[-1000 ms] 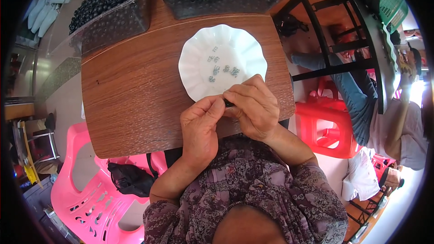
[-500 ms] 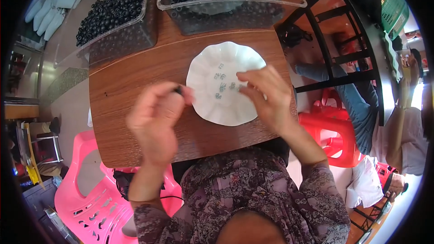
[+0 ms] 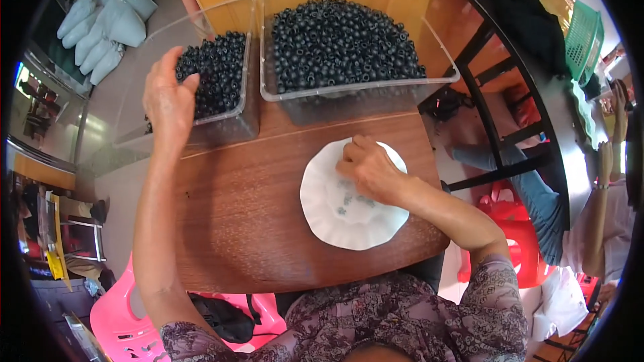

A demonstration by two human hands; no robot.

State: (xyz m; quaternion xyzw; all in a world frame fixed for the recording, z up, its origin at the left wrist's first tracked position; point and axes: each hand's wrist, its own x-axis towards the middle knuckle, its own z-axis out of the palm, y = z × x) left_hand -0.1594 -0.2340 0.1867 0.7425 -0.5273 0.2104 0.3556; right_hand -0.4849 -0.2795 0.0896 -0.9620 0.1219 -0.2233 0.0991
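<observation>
My left hand [image 3: 169, 97] is over the left clear bin [image 3: 225, 124], its thumb and fingers apart and nothing visible between them. That bin holds a smaller heap of small black ring-shaped pieces [image 3: 218, 70]. Over the upper part of a white scalloped plate [image 3: 325, 204], my right hand [image 3: 370, 169] has its fingertips pinched together; whatever they grip is too small or hidden to make out. Tiny silvery pieces [image 3: 342, 211] lie on the plate, some of them hidden by the right hand.
Beside the left bin stands another clear bin [image 3: 295, 97] heaped with black ring-shaped pieces. Both bins are at the far edge of the brown wooden table [image 3: 241, 228]. A pink chair [image 3: 121, 318] is at the near left, red stools [image 3: 513, 241] at the right, where a person sits.
My left hand has moved from beside the plate up to the left bin, and the black piece in its fingers no longer shows. My right hand's fingers have closed over the plate.
</observation>
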